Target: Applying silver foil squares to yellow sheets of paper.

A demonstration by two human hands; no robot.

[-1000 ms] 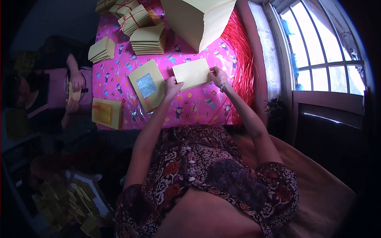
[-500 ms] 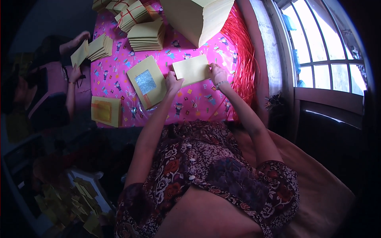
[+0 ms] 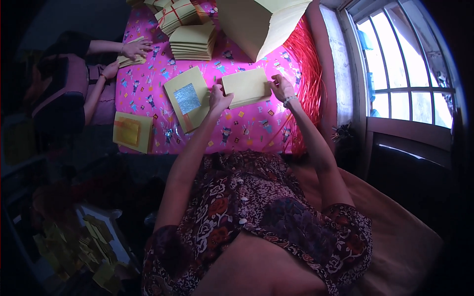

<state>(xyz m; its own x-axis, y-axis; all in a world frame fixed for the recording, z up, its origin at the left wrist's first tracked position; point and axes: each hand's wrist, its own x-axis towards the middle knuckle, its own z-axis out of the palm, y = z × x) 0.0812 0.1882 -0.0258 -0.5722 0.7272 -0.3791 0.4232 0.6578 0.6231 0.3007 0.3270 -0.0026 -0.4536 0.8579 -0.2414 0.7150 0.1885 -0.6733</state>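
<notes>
Our left grip [image 3: 220, 98] held the yellow paper stack [image 3: 245, 86] by its left end on the pink bench [image 3: 249, 139]. Our right grip [image 3: 282, 90] had loosened beside the other end, so our left seemed to keep it steady.

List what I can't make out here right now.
All in the head view:
Underside of the pale stack, hidden by its top.
Far end of the large pale paper, cut off by the picture's upper edge.
Much of the co-worker's stack, covered by the co-worker's hand.
</notes>
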